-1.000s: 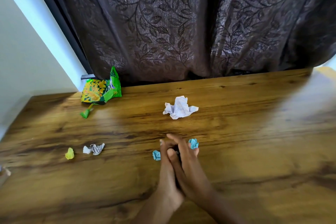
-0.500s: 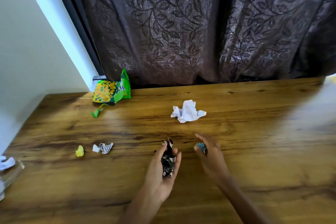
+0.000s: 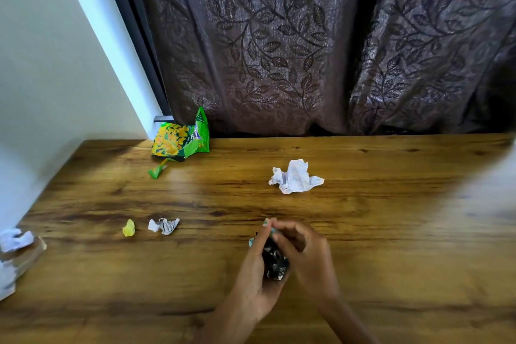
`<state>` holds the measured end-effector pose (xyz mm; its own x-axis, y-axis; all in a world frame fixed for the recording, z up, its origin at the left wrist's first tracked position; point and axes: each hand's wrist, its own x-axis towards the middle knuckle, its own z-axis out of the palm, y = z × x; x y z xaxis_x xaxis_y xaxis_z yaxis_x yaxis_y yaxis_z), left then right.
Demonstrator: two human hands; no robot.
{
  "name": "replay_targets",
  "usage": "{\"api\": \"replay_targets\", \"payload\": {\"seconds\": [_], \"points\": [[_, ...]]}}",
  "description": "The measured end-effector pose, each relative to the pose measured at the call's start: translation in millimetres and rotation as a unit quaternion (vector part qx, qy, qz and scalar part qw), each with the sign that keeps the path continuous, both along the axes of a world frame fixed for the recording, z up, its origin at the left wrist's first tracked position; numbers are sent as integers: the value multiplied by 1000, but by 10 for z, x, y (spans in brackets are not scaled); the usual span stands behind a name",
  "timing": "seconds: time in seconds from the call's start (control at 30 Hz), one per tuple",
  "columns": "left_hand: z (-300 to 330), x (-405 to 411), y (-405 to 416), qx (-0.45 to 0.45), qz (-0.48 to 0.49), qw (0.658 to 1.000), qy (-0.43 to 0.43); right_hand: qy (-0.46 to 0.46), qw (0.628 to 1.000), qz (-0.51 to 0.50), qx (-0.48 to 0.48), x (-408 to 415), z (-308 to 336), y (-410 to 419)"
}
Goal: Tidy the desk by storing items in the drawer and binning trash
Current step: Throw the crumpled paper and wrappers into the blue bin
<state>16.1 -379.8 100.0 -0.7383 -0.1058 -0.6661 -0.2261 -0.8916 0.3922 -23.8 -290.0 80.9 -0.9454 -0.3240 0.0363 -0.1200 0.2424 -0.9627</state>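
The crumpled black-and-silver wrapper [image 3: 275, 261] sits cupped in your left hand [image 3: 255, 279], low over the wooden desk [image 3: 391, 232]; your right hand [image 3: 307, 257] pinches what looks like a small teal scrap [image 3: 270, 232] against it, though blur hides detail; crumpled white paper [image 3: 294, 177] lies beyond.
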Motion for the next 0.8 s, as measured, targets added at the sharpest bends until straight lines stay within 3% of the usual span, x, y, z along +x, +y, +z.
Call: {"api": "replay_targets", "payload": {"seconds": [0.17, 0.23, 0.43, 0.53, 0.7, 0.8], "points": [[-48, 54, -50, 13, 12, 1000, -19, 119, 985, 31, 122, 70, -58, -43], [-68, 56, -106, 23, 27, 999, -30, 120, 976, 59, 170, 5, -59, -49], [-35, 25, -302, 59, 100, 992, -50, 164, 971, 8, 172, -543, 100, -107], [-41, 41, -401, 60, 126, 989, -42, 151, 952, -32, 266, -987, 52, -191], [-85, 114, -503, 58, 150, 986, -47, 86, 919, 25, 385, -1375, -276, -352], [-85, 134, -519, 58, 159, 984, -50, 160, 878, 58, 448, -1251, -451, -417]]}}
